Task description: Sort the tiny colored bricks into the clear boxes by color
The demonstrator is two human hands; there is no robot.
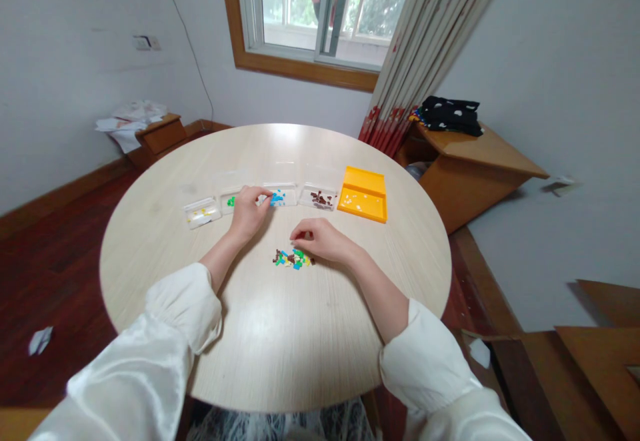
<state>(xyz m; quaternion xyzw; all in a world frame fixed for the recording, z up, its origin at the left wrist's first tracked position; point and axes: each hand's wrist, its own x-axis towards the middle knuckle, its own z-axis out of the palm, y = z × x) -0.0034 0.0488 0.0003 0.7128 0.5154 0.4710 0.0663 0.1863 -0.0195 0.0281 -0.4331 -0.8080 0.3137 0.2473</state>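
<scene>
A small pile of mixed brown, blue, green and yellow pieces (294, 259) lies on the round table (270, 334). Just above its right side is my right hand (323, 239), thumb and fingertips pinched together; anything between them is too small to name. My left hand (249, 213) reaches to the clear box with blue pieces (287, 195), its thumb and index finger closed at the box's left part. Partly behind that hand, green pieces (231, 201) sit in another clear box. Brown pieces (323, 199) fill part of a clear box farther right.
A clear box with yellow pieces (203, 213) stands at the far left of the row. The open orange case (363, 193) at the right end holds white pieces. Beyond the table are a curtain (415, 41) and a wooden cabinet (480, 161).
</scene>
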